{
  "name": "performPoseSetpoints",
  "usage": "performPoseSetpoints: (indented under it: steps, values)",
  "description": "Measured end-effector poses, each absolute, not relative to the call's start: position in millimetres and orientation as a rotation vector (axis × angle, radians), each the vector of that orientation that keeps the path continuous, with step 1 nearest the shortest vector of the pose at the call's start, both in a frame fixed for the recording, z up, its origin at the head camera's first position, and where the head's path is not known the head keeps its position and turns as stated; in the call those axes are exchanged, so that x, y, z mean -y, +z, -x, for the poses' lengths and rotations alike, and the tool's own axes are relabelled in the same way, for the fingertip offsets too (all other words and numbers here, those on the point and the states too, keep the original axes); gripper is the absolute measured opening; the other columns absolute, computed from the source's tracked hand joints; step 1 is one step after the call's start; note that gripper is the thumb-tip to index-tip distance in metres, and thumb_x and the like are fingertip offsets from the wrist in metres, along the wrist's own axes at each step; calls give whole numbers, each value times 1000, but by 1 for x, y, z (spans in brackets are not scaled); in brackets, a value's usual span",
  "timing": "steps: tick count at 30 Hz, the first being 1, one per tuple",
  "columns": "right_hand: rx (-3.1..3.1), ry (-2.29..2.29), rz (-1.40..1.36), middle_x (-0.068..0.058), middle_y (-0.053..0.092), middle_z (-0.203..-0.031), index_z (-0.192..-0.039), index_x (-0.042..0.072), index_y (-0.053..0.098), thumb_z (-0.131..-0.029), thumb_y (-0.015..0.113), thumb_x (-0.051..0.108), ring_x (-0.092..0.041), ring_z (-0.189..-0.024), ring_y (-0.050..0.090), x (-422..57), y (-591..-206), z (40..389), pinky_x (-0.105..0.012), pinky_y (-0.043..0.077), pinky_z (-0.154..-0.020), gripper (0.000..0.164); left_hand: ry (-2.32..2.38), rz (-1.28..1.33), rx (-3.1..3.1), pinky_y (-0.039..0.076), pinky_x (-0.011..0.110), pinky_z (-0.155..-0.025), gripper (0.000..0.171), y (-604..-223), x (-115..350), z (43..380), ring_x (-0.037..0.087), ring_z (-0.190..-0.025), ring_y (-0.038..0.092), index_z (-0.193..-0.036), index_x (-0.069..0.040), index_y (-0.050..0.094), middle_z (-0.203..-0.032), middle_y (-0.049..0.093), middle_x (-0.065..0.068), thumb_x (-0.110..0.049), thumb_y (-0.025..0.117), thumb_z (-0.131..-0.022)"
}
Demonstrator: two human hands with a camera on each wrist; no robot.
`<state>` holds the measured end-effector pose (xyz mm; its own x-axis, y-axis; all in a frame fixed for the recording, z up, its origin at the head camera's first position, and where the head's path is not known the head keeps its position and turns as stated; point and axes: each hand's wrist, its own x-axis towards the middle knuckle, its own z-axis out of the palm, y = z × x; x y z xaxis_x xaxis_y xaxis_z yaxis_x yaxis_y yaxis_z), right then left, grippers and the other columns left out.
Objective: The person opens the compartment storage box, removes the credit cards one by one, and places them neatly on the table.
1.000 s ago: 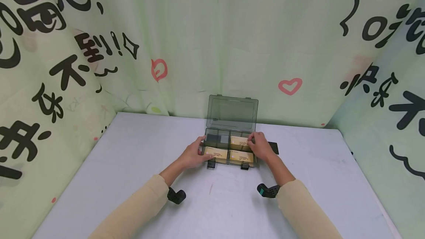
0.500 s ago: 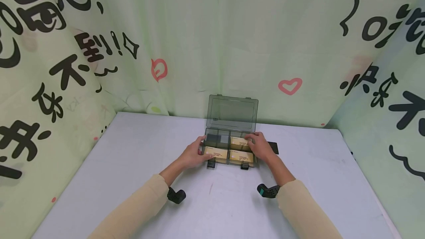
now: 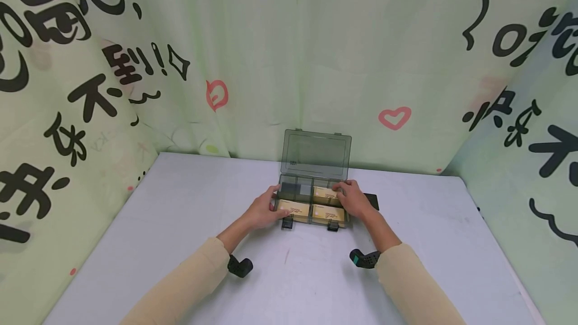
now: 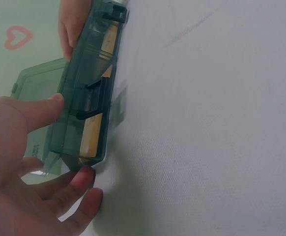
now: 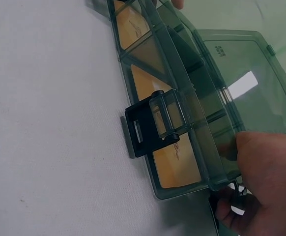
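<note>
A see-through smoky green compartment case (image 3: 310,220) sits with its lid (image 3: 316,153) raised at the back. Small yellow boxes with script lie in the front left (image 3: 294,208), front right (image 3: 328,213) and back right (image 3: 323,194) compartments. My left hand (image 3: 262,209) grips the case's left end; in the left wrist view its thumb lies over the top rim, fingertips at the end wall. My right hand (image 3: 355,200) reaches over the right wall, bent fingers holding the right end of the back right yellow box. The right wrist view hides those fingertips behind the wall.
Two black latches (image 3: 287,222) (image 3: 332,226) hang at the case's front. A flat black object (image 3: 373,200) lies just right of the case. Printed curtains (image 3: 253,64) rise behind and beside the white table (image 3: 298,285). Each wrist carries a black device (image 3: 240,267).
The right index finger has stretched leftward over the back right yellow box since a second ago. Left hand, case and lid stay where they were.
</note>
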<state>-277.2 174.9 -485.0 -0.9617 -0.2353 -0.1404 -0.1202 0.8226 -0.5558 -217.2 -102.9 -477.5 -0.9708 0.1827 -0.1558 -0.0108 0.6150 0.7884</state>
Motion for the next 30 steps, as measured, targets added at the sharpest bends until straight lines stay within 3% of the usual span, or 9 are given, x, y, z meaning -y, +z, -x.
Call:
performPoseSetpoints:
  steps: [13,30]
  values:
    - [-2823,-944,312,-29,31,-142,-124,2,52,-99,41,10,-45,-129,42,-175,-486,277,-58,35,-105,29,1284,-133,-2616,40,32,-68,78,-476,102,217,19,-83,51,-151,-15,30,-137,53,16,-31,72,-87]
    - [-2828,-1049,265,-25,40,-128,-113,0,43,-96,53,15,-34,-108,44,-176,-485,279,-49,39,-95,25,1284,-124,-2619,41,32,-69,77,-477,102,217,19,-85,52,-150,-16,31,-136,53,16,-30,72,-87]
